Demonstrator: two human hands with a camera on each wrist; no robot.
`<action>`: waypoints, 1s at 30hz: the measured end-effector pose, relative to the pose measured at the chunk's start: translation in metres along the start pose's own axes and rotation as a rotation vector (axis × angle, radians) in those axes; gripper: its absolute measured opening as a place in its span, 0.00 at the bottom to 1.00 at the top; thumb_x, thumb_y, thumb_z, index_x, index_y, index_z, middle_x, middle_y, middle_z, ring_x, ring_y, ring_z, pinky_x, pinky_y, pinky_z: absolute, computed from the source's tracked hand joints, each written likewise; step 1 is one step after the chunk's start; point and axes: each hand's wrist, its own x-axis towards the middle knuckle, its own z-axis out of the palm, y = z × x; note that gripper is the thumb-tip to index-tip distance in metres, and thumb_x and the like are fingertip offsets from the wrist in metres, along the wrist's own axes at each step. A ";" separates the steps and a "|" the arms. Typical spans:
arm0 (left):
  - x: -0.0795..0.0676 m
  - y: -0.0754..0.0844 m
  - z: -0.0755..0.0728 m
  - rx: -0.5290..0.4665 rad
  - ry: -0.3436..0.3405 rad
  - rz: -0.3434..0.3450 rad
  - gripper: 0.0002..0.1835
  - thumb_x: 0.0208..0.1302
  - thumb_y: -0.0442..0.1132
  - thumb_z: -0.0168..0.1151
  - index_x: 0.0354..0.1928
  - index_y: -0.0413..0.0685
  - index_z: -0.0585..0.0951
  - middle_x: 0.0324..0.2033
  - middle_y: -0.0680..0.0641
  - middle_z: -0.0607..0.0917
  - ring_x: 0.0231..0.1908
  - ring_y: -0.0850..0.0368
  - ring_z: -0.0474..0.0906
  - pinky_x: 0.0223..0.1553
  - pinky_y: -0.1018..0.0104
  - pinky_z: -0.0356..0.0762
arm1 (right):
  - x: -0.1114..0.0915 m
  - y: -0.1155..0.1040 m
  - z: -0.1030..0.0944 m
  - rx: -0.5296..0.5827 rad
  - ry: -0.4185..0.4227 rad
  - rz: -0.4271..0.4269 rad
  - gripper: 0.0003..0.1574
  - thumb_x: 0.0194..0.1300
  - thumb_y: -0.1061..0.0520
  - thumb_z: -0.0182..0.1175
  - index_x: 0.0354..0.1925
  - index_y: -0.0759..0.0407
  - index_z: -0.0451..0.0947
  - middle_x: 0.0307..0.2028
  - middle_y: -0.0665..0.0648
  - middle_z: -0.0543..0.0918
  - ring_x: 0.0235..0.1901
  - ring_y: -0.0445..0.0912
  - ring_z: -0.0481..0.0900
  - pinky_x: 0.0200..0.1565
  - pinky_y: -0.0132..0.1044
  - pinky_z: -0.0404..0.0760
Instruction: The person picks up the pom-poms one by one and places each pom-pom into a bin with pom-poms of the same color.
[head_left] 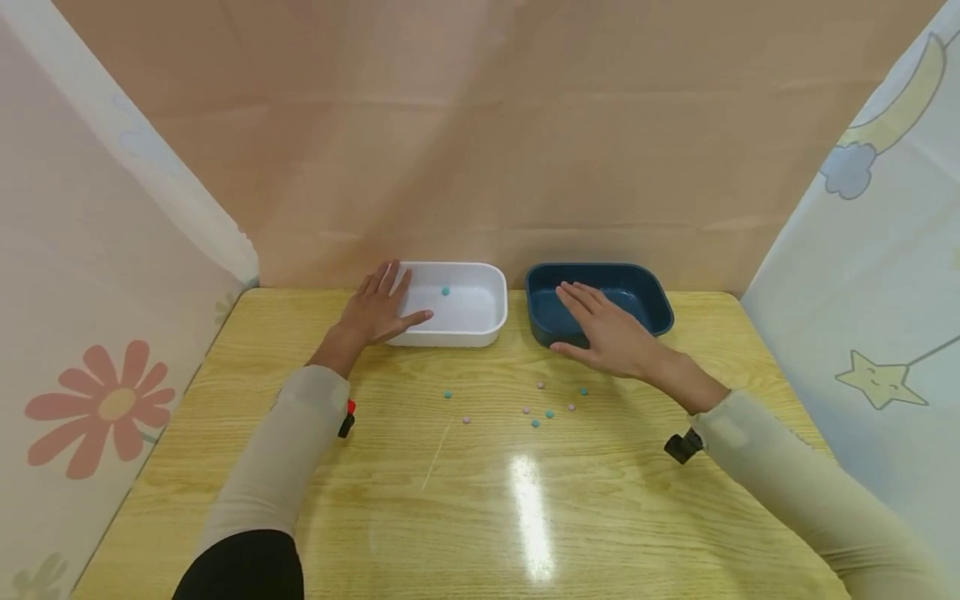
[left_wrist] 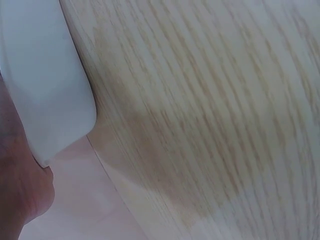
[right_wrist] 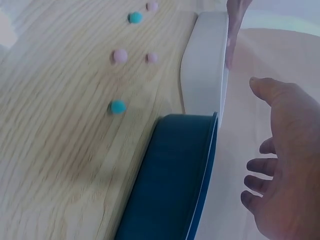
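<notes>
Head view: left hand point(head_left: 375, 311), fingers spread, at left end of white rectangular plastic tray point(head_left: 446, 339); right hand point(head_left: 611, 333), fingers straight, above dark-blue rectangular plastic tray point(head_left: 652, 302) right of white tray. Turquoise ball point(head_left: 446, 292) inside white tray; pink balls point(head_left: 466, 420), more turquoise ones before it.

A wood-grain table point(head_left: 420, 517) sits boxed in, booth-style, between a flower-printed sheet point(head_left: 112, 292) at left, a moon-and-star sheet point(head_left: 877, 275) at right and a plain tan backdrop point(head_left: 480, 167) on the far side; the surrounding room is hidden.
</notes>
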 end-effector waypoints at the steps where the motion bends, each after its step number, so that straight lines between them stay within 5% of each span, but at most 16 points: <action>1: 0.000 0.000 0.000 -0.002 -0.002 -0.001 0.58 0.72 0.81 0.34 0.86 0.48 0.36 0.84 0.41 0.27 0.84 0.42 0.23 0.82 0.44 0.28 | 0.000 -0.002 0.000 0.002 -0.001 -0.001 0.60 0.74 0.36 0.65 0.84 0.66 0.49 0.82 0.69 0.55 0.81 0.66 0.52 0.76 0.65 0.59; 15: 0.000 0.000 0.000 0.001 -0.007 -0.002 0.56 0.74 0.77 0.37 0.86 0.48 0.35 0.84 0.42 0.27 0.83 0.43 0.22 0.82 0.43 0.29 | 0.004 -0.017 0.009 0.081 0.033 -0.048 0.56 0.73 0.37 0.66 0.82 0.66 0.56 0.78 0.67 0.65 0.78 0.68 0.60 0.75 0.66 0.60; 30: -0.002 0.001 -0.002 0.003 -0.007 0.003 0.56 0.73 0.79 0.35 0.86 0.48 0.34 0.84 0.42 0.26 0.83 0.43 0.22 0.82 0.43 0.28 | 0.008 -0.038 0.022 0.225 0.033 -0.054 0.49 0.74 0.39 0.66 0.80 0.63 0.63 0.73 0.66 0.72 0.72 0.60 0.70 0.65 0.60 0.77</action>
